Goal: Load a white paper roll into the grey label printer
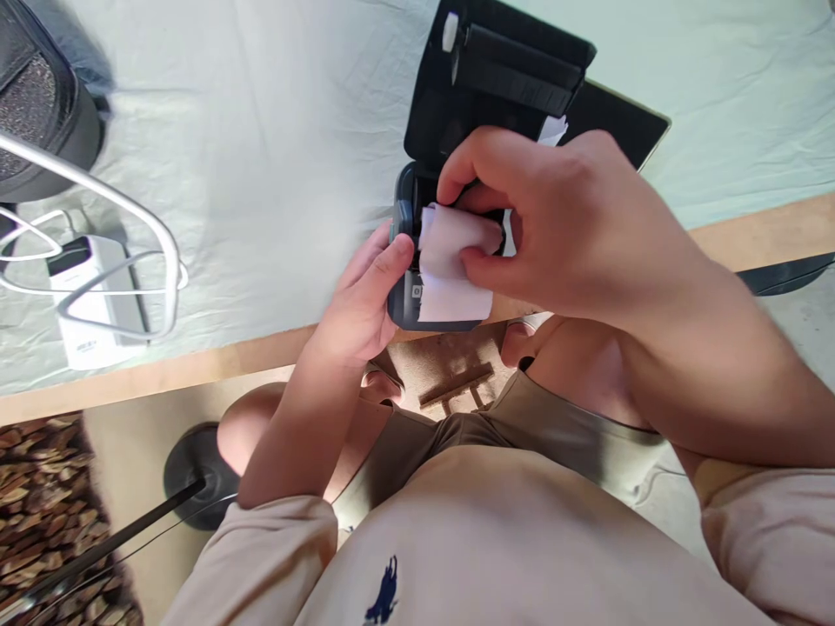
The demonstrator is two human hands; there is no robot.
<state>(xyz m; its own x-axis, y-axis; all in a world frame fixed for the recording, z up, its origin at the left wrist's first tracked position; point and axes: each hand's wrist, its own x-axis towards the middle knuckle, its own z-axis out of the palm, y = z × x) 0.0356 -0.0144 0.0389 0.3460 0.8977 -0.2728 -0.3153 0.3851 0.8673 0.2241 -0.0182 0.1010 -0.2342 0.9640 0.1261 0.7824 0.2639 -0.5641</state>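
White paper roll [458, 228] at the open bay of a dark grey, round-cornered plastic device [397, 304]; its loose end runs toward 6 o'clock. Around it, left to right: 9 o'clock, white rectangular box [95, 346], fine print illegible. 8 o'clock, left hand [360, 306], thumb and fingers clamped on the device's side; beside the thumb, pale square symbol [417, 291], too small to read. 12 o'clock, raised black plastic lid [434, 109]. 3 o'clock, right hand [567, 226], thumb and bent fingers pinching the roll.

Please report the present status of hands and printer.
Left hand holding small printer. Right hand pinching white paper roll. Lid open; right hand partly hiding roll.
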